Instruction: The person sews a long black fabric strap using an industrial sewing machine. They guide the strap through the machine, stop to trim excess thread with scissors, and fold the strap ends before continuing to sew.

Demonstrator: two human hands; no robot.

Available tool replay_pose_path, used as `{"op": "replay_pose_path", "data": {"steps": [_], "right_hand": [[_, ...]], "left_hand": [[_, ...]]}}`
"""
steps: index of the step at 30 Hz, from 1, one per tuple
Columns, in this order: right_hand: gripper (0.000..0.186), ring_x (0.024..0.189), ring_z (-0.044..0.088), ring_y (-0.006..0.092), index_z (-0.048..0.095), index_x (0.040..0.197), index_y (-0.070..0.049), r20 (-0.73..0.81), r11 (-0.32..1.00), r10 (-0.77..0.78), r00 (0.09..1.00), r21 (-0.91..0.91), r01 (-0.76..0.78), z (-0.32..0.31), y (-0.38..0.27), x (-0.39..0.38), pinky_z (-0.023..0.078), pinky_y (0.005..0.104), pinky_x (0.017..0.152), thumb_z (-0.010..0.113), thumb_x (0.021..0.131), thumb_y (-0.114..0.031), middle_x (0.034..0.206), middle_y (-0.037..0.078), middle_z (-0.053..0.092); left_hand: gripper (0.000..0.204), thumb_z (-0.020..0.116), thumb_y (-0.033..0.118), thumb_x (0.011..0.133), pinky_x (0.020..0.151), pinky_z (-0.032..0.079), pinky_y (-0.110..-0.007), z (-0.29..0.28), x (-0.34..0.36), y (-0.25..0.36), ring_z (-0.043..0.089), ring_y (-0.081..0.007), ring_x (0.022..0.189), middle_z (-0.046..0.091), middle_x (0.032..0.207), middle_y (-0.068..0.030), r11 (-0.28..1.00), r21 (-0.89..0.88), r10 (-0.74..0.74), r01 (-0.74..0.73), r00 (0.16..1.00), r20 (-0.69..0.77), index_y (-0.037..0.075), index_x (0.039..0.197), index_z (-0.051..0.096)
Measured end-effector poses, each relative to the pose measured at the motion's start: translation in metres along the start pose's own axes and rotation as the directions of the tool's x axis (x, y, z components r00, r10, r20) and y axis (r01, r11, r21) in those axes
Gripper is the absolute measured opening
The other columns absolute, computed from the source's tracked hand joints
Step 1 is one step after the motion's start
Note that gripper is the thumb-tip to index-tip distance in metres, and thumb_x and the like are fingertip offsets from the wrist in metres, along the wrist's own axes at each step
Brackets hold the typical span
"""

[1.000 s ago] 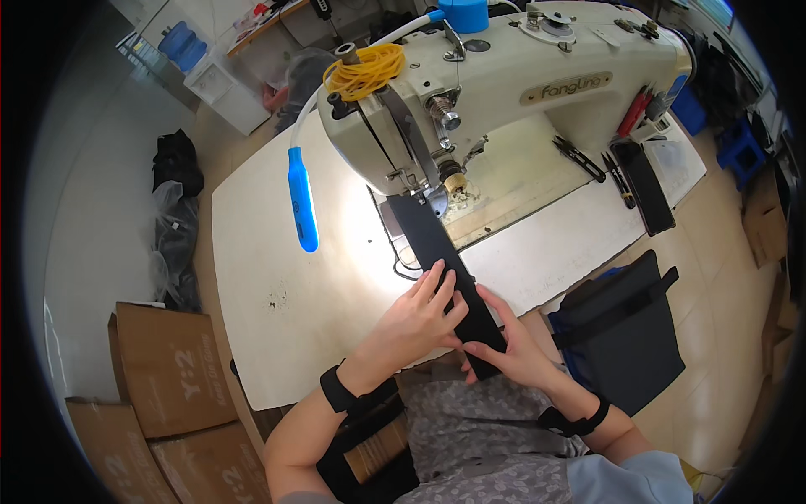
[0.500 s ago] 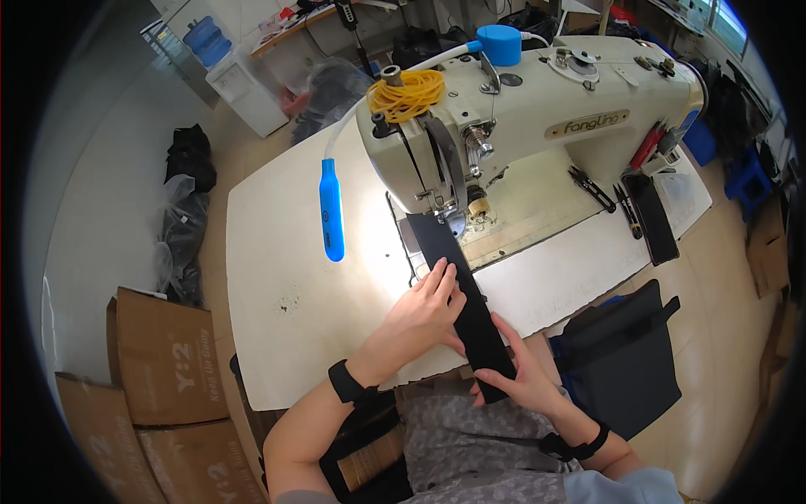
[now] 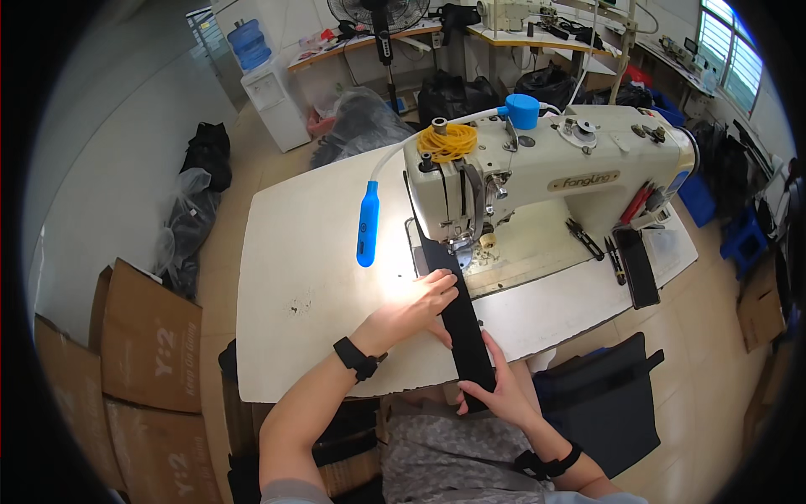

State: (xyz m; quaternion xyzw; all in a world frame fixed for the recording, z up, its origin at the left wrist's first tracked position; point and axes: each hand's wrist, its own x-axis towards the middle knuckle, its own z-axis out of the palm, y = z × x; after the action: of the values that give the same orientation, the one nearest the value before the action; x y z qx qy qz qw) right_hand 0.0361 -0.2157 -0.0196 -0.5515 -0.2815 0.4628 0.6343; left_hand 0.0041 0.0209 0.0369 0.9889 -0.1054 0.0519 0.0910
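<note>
The black strip (image 3: 463,328) extends forward from the needle end of the sewing machine (image 3: 579,181), with the left hand (image 3: 413,307) lying unclenched on it just in front of the machine and the right hand (image 3: 504,392) grasping its end farther from the machine between thumb and fingers.

black wristbands (image 3: 358,359), grey patterned garment (image 3: 457,445)

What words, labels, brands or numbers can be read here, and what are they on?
I can't copy wording, only say where it is:
Sewing machine: readable lettering on its nameplate.
Cardboard boxes: large readable print.
Blue lamp: marks too small to read.
Black strip: no print visible.
</note>
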Motion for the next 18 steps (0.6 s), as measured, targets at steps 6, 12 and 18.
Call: {"op": "replay_pose_path", "data": {"steps": [6,12,18], "right_hand": [[0.087,0.068,0.065,0.0174,-0.002,0.148,-0.013,0.016,1.000,0.015,1.000,0.017,-0.015,-0.001,-0.003,-0.006,0.055,0.0302,0.064,0.059,0.088,0.000,0.088,0.013,0.062],[0.087,0.071,0.065,0.0185,-0.002,0.148,-0.012,-0.014,0.998,0.041,0.999,0.053,-0.040,0.001,-0.006,-0.009,0.056,0.0311,0.064,0.059,0.088,0.000,0.091,0.013,0.061],[0.081,0.073,0.066,0.0196,0.000,0.148,-0.012,-0.014,0.994,0.063,0.998,0.089,-0.061,0.004,-0.019,-0.018,0.056,0.0314,0.063,0.056,0.091,-0.003,0.094,0.014,0.061]], "left_hand": [[0.078,0.079,0.051,0.053,0.093,0.046,-0.036,0.003,0.001,-0.002,0.047,-0.0289,0.119,0.053,0.118,-0.0136,0.999,0.010,-0.034,0.034,0.999,-0.015,-0.004,0.104,0.058],[0.092,0.075,0.058,0.052,0.097,0.043,-0.036,0.005,-0.005,0.004,0.043,-0.0294,0.123,0.052,0.121,-0.0160,0.997,0.069,0.044,-0.041,0.998,-0.055,-0.007,0.114,0.055],[0.093,0.073,0.060,0.053,0.102,0.040,-0.034,0.020,-0.016,0.024,0.042,-0.0300,0.125,0.052,0.123,-0.0179,0.990,0.136,0.049,-0.038,0.996,-0.079,-0.011,0.111,0.055]]}}
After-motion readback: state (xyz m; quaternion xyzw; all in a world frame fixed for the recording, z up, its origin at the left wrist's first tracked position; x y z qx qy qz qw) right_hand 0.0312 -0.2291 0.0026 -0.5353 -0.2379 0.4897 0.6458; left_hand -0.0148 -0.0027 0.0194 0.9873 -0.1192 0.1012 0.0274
